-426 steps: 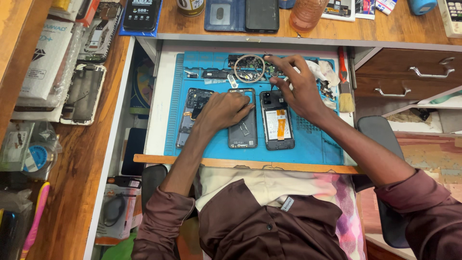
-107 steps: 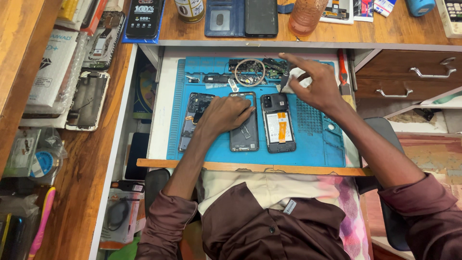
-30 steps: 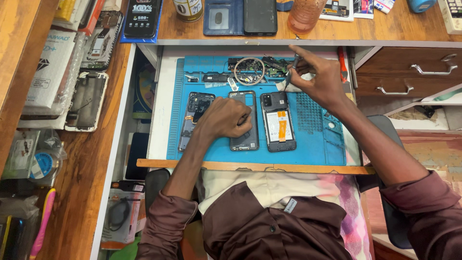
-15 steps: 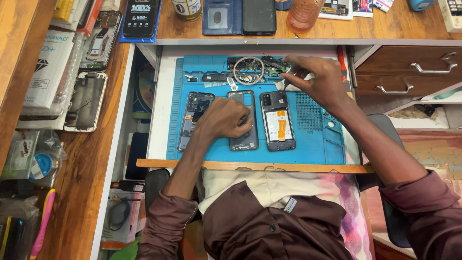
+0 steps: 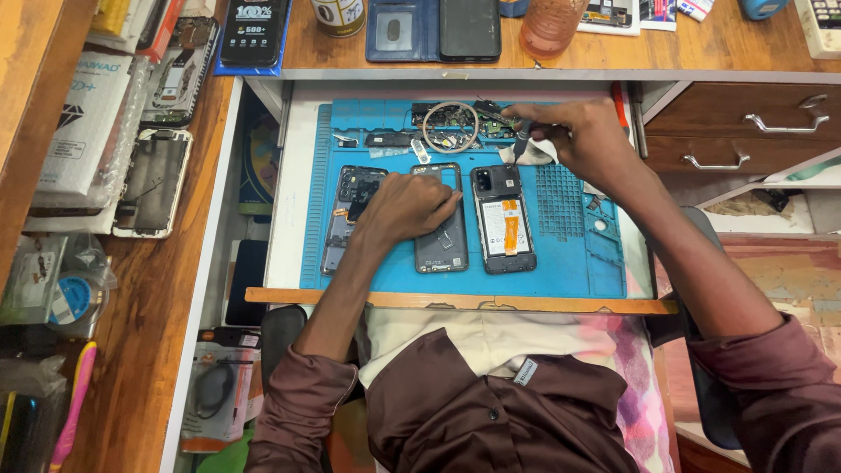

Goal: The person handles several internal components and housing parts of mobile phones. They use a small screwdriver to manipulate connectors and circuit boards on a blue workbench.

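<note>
On a blue repair mat point(image 5: 578, 263) in a pulled-out drawer lie three opened phones side by side. My left hand point(image 5: 407, 206) rests on the grey middle phone point(image 5: 441, 245), fingers pressing its upper part. To its right is a phone point(image 5: 503, 219) with an orange flex cable showing, and to its left a back frame point(image 5: 342, 219). My right hand point(image 5: 578, 136) is at the mat's far edge, pinching a thin dark tool point(image 5: 519, 144) whose tip points down near a white cloth point(image 5: 536, 156).
A wire coil point(image 5: 449, 127) and small parts lie at the mat's far edge. The desk top point(image 5: 727, 39) beyond holds phones, a wallet case and a bottle. Wooden drawers point(image 5: 745, 140) stand to the right; boxes and phone frames cover the left counter point(image 5: 158, 263).
My right hand has shifted from the phone with the orange cable up to the mat's far edge and now grips a thin tool. My left hand has stayed on the middle phone.
</note>
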